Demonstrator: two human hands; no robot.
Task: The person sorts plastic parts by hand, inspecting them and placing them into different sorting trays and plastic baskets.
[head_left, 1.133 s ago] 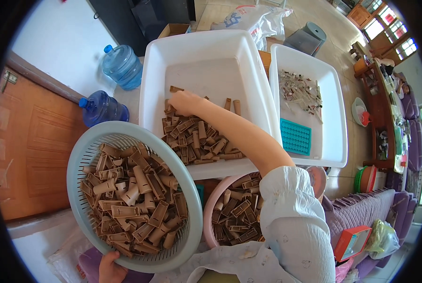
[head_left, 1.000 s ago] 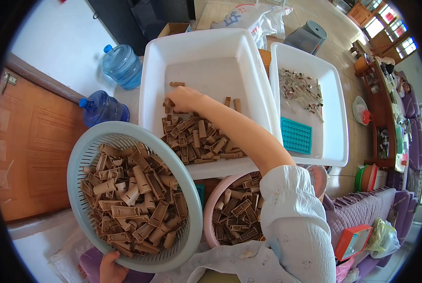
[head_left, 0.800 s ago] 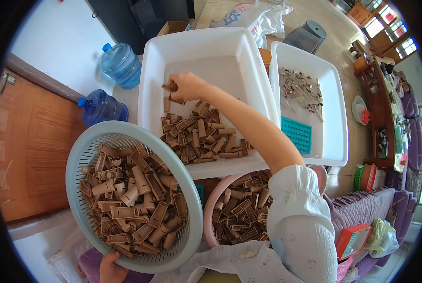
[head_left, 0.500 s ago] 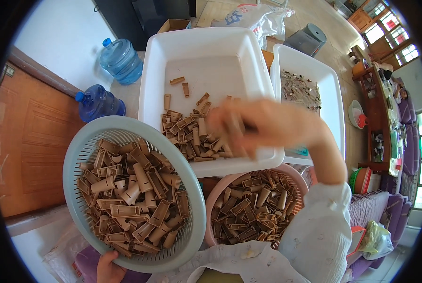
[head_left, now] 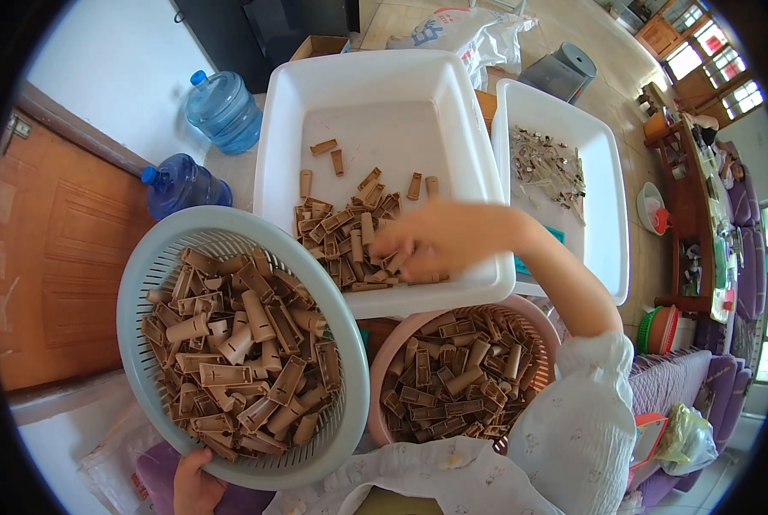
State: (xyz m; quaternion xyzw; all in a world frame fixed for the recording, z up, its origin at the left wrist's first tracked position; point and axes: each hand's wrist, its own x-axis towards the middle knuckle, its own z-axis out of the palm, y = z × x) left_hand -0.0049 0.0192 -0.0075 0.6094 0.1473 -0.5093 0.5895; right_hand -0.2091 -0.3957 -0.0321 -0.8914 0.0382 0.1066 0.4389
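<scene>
My left hand [head_left: 197,484] grips the lower rim of a grey-green slotted plastic basket [head_left: 360,403], which is tilted and full of brown moulded plastic pieces [head_left: 229,343]. My right hand [head_left: 453,239] is blurred by motion over the near part of a large white tub [head_left: 272,112]. Its fingers are at a heap of the same brown pieces [head_left: 341,232]; whether they hold one is not clear. Below that hand, a round pink basket [head_left: 384,352] also holds many brown pieces [head_left: 453,386].
Beside the large tub, a second white tub [head_left: 611,172] contains small metal-looking parts [head_left: 547,163] and a teal item [head_left: 556,233]. Two blue water jugs [head_left: 223,112] stand at the left near a wooden door [head_left: 66,266]. A metal bin [head_left: 564,69] and plastic bags [head_left: 461,34] stand farther back.
My right hand has moved slightly left over the heap, uncovering two pieces behind it. The pieces in the pink basket lie somewhat differently. My left hand keeps its grip on the grey-green basket.
</scene>
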